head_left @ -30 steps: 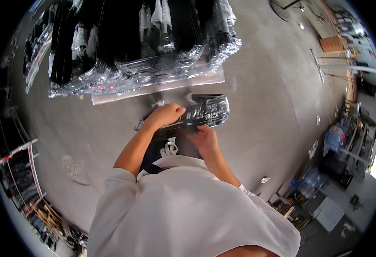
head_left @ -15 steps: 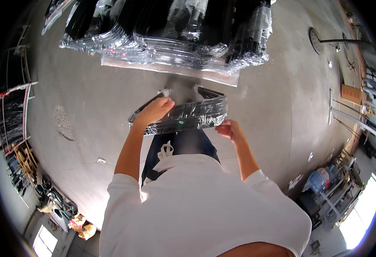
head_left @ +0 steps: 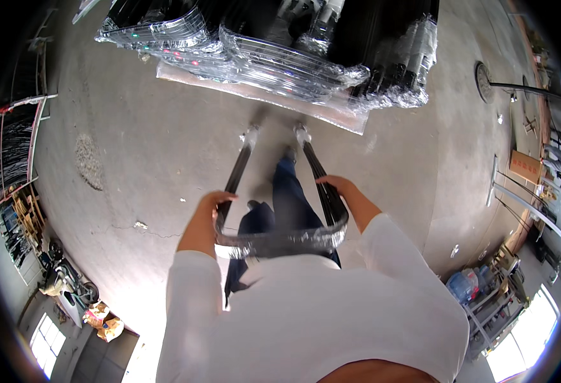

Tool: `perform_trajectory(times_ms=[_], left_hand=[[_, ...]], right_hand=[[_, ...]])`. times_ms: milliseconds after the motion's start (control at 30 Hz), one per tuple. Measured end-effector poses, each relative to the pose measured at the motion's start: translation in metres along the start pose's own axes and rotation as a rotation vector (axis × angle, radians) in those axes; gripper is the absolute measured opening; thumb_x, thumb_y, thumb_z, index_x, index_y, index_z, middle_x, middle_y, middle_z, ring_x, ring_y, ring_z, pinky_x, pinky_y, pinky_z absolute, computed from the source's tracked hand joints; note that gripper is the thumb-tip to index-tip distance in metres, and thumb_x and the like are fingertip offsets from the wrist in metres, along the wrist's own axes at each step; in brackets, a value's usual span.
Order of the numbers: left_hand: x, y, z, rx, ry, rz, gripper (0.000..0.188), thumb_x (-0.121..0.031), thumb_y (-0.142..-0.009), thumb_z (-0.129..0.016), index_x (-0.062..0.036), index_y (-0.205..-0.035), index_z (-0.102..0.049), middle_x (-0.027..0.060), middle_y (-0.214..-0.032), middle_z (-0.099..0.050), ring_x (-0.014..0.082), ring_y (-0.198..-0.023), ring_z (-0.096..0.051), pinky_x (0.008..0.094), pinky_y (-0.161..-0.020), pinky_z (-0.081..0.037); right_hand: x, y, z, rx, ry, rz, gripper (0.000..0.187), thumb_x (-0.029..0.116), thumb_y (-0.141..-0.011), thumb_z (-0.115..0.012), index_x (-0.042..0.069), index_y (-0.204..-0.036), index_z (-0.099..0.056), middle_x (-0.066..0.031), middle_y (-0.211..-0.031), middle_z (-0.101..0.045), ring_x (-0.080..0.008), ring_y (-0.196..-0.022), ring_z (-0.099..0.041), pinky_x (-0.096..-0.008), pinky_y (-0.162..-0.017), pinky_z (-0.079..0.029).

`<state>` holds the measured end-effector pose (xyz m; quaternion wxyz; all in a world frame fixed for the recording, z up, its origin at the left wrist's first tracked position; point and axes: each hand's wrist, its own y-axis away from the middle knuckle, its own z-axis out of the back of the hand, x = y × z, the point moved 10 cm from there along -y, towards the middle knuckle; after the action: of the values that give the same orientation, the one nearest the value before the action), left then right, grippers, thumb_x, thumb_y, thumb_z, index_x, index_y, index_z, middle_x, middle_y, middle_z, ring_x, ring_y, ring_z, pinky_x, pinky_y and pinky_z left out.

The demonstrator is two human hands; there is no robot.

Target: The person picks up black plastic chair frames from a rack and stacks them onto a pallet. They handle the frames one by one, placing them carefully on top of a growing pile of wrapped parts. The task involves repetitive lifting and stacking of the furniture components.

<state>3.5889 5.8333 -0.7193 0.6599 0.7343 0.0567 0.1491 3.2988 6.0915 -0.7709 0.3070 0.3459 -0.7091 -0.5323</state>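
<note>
A bundle of black U-shaped bars (head_left: 283, 241), bound in shiny clear film, is held in front of my waist. Its curved closed end lies near my white shirt, and its two legs point away over the floor to whitish wrapped tips. On the left leg, close to the bend, my left hand (head_left: 216, 202) is closed around the outer side. My right hand (head_left: 339, 184) grips the right leg somewhat farther forward, its fingers over the top. Ahead stands a large stack of similar black bundles (head_left: 287, 64) in clear wrap.
A flat pale sheet (head_left: 229, 88) lies under the stack. Concrete floor (head_left: 395, 166) surrounds me. At the right are a round-based stand (head_left: 485, 82), a cardboard box (head_left: 525, 166) and a rack with water bottles (head_left: 462, 287). Black goods on a rack (head_left: 17, 140) line the left.
The bundle has swung so its closed end is nearer my body and its legs stretch forward. My right hand, earlier at the bundle's right corner, now grips a leg; my left hand has shifted lower.
</note>
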Motion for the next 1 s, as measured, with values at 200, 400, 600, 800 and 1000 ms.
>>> perform_trajectory(times_ms=[200,400,600,800,1000], left_hand=[[0.022,-0.08,-0.023,-0.033,0.301,-0.049,0.028,-0.026,-0.056,-0.066,-0.0089,-0.074,-0.054,0.0097,-0.067,-0.051,0.0239,-0.055,-0.051,0.0367,-0.05,-0.044],[0.08,-0.137,-0.036,-0.252,0.238,-0.188,0.019,-0.014,-0.041,-0.061,-0.0074,-0.058,-0.055,0.0089,-0.067,-0.05,0.0239,-0.067,-0.045,0.0324,-0.062,-0.037],[0.18,-0.081,-0.065,-0.33,0.437,-0.408,0.015,-0.016,-0.045,-0.061,-0.0094,-0.051,-0.049,0.0047,-0.057,-0.044,0.0195,-0.053,-0.041,0.0321,-0.049,-0.033],[0.305,0.039,-0.072,-0.5,0.862,-0.769,0.012,-0.017,-0.051,-0.06,-0.007,-0.051,-0.052,0.0025,-0.052,-0.043,0.0141,-0.05,-0.042,0.0265,-0.048,-0.033],[0.393,0.157,-0.064,-0.803,0.993,-0.701,0.015,-0.011,-0.046,-0.061,-0.0012,-0.052,-0.051,0.0067,-0.051,-0.045,0.0194,-0.047,-0.044,0.0333,-0.043,-0.035]], right_hand=[[-0.051,0.009,-0.023,-0.029,-0.311,-0.128,0.033,0.036,-0.066,-0.06,0.006,-0.071,-0.046,-0.0166,-0.055,-0.048,-0.0287,-0.053,-0.056,-0.0399,-0.053,-0.049],[-0.105,-0.015,-0.022,-0.138,-0.257,-0.063,0.019,0.017,-0.058,-0.054,0.001,-0.065,-0.047,-0.0167,-0.059,-0.051,-0.0276,-0.052,-0.052,-0.0388,-0.055,-0.047],[-0.148,0.011,-0.065,-0.133,-0.054,0.055,0.015,0.013,-0.058,-0.052,0.0,-0.064,-0.047,-0.0158,-0.061,-0.051,-0.0269,-0.055,-0.053,-0.0369,-0.055,-0.046],[-0.139,0.059,-0.162,-0.05,0.126,0.223,0.013,0.008,-0.057,-0.052,-0.002,-0.064,-0.047,-0.0147,-0.061,-0.05,-0.0256,-0.055,-0.053,-0.037,-0.054,-0.046],[-0.083,0.192,-0.292,0.125,0.365,0.683,0.034,0.004,-0.057,-0.053,0.001,-0.091,-0.047,-0.0121,-0.062,-0.048,-0.0211,-0.05,-0.05,-0.0327,-0.045,-0.041]])
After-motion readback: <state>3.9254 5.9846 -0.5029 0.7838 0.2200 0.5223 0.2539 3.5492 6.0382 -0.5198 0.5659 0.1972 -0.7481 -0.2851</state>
